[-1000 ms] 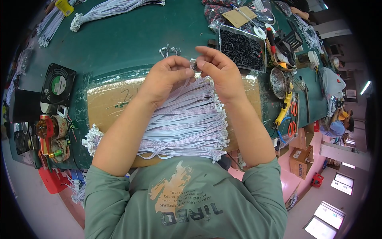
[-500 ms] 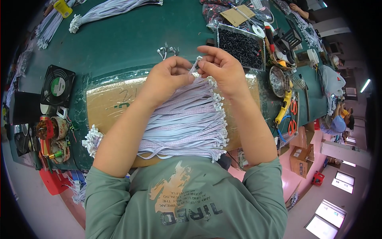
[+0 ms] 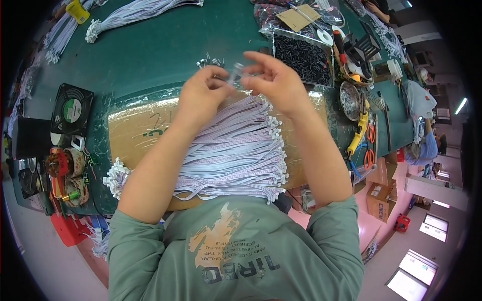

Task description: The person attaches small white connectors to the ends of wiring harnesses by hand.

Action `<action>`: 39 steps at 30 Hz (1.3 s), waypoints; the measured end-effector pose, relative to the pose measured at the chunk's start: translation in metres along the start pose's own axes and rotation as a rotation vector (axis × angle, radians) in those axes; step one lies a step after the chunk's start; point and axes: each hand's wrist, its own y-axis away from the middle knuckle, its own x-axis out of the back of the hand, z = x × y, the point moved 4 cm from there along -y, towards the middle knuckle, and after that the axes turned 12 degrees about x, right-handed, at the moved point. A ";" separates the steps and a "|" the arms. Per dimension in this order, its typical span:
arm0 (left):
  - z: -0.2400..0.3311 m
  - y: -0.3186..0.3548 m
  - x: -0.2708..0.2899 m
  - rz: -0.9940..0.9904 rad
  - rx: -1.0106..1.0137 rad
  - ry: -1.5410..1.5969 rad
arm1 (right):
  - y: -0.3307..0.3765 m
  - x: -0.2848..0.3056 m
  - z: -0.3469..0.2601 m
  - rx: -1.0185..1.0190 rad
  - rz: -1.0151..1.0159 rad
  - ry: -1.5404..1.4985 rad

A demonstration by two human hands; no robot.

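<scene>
Hands meet above the far edge of a cardboard sheet (image 3: pixel 135 133) wrapped in clear film, which lies on the green worktop (image 3: pixel 150 50). The left hand (image 3: pixel 201 95) is closed, its fingertips pinching the end of a thin white cable with a small clear connector (image 3: pixel 235 72) that sticks up between the two hands. The right hand (image 3: pixel 273 80) pinches the same connector from the other side, with its index finger stretched out over the top and the other fingers loosely curled.

Under both forearms a wide bundle of flat white ribbon cables (image 3: pixel 236 150) fans across the cardboard, its connector ends lined up along the right edge and more ends poking out at the lower left. A few loose small connectors (image 3: pixel 208 61) lie on the worktop just beyond the hands.

To the right of the hands stands a clear tray of small black parts (image 3: pixel 304 57), and past it a round metal dish (image 3: pixel 349 99), a yellow-handled tool (image 3: pixel 357 135) and orange-handled scissors (image 3: pixel 370 145). At the left sits a black cooling fan (image 3: pixel 71 109), with rolls of tape (image 3: pixel 68 165) near it. Another bundle of white cables (image 3: pixel 135 11) lies at the far side of the worktop.
</scene>
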 end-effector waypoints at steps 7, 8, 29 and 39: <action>0.016 0.009 0.009 0.458 -0.226 -0.346 | -0.015 0.086 0.006 0.022 0.253 0.976; 0.018 0.011 0.004 0.382 -0.251 -0.380 | -0.015 0.094 0.011 0.002 0.242 1.173; -0.004 0.006 -0.014 0.247 -0.310 -1.058 | -0.017 0.091 0.015 0.131 0.286 1.217; -0.013 0.006 -0.024 0.289 -0.449 -1.285 | -0.008 0.095 0.013 0.077 0.316 1.199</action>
